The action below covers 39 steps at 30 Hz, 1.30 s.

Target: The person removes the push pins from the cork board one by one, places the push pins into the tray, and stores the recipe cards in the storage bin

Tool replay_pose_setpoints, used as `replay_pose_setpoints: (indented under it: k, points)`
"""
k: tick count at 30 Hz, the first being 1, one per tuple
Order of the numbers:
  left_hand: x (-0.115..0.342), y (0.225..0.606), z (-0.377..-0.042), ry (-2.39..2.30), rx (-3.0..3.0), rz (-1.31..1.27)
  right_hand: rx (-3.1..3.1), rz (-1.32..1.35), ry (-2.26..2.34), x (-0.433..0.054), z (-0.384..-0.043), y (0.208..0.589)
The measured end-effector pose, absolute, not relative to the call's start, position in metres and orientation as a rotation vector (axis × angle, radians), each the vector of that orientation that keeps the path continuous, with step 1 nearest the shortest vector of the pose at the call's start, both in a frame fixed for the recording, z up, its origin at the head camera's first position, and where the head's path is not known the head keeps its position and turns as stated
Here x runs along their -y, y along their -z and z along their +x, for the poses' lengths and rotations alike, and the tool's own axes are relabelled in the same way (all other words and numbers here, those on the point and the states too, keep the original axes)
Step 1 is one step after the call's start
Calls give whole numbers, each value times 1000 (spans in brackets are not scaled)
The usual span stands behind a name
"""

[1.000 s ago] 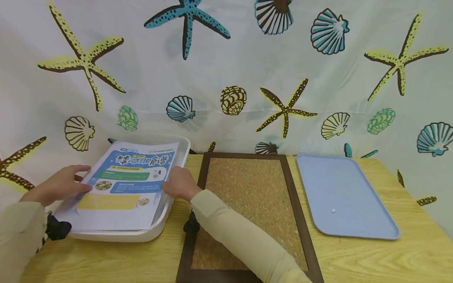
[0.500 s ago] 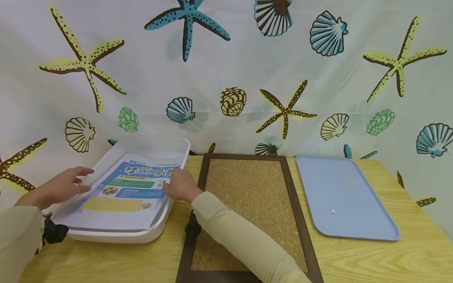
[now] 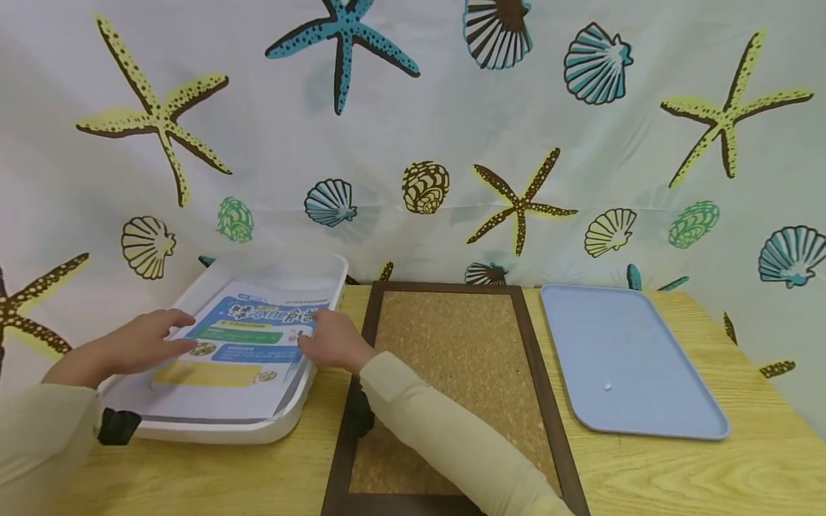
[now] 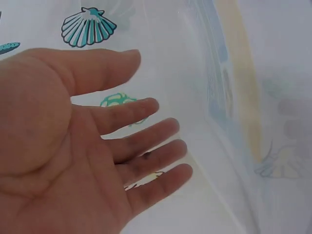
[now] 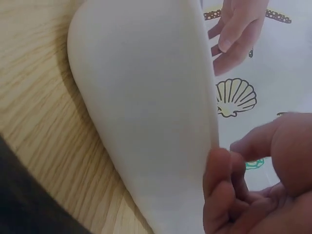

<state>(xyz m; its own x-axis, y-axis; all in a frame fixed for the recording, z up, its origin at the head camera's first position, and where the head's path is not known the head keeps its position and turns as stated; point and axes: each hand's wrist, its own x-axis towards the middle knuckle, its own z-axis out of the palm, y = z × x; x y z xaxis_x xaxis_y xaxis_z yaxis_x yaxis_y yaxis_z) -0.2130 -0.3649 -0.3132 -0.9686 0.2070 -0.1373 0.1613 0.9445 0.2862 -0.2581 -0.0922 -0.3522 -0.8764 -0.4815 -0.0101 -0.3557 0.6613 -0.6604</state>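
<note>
A white plastic tray (image 3: 271,431) at the left holds a stack of printed paper sheets (image 3: 213,400); the top one bears blue, green and yellow blocks. Over the stack's left side hangs my left hand (image 3: 145,344), thumb and fingers apart, holding nothing. The left wrist view shows its palm, with the fingers extended and the printed paper (image 4: 243,73) beyond them. At the tray's right rim is my right hand (image 3: 335,340), thumb on the inner side. In the right wrist view its curled fingers (image 5: 219,168) lie over the rim, gripping it.
A cork board (image 3: 458,373) in a dark wooden frame lies in the middle of the table, under my right forearm. Right of it is a pale blue tray (image 3: 632,351) with a small white bit on it. A patterned curtain (image 3: 400,251) hangs behind.
The paper stack has dropped lower into the white tray. My left hand has drawn off the stack's left edge, then moved right over it. The right hand has stayed at the rim.
</note>
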Motion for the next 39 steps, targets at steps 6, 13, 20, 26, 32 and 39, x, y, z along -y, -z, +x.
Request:
replay_pose_setpoints:
  k: [6, 13, 20, 26, 32, 39]
  points:
    - [349, 325, -218, -524, -2955, 295, -2490, -776, 1202, 76, -258, 361]
    - [332, 336, -219, -573, -2981, 370, -2482, -807, 1230, 41, -262, 370]
    - [316, 338, -220, -603, -2990, 405, -2550, -801, 1217, 6, -266, 373]
    - [299, 344, -217, -636, -3004, 456, -2594, -820, 1246, -30, -261, 376]
    - [293, 349, -205, -701, -2972, 476, -2706, -788, 1212, -70, -251, 379]
    - [287, 352, -196, -741, -2991, 440, -2783, -714, 1190, -112, -240, 380]
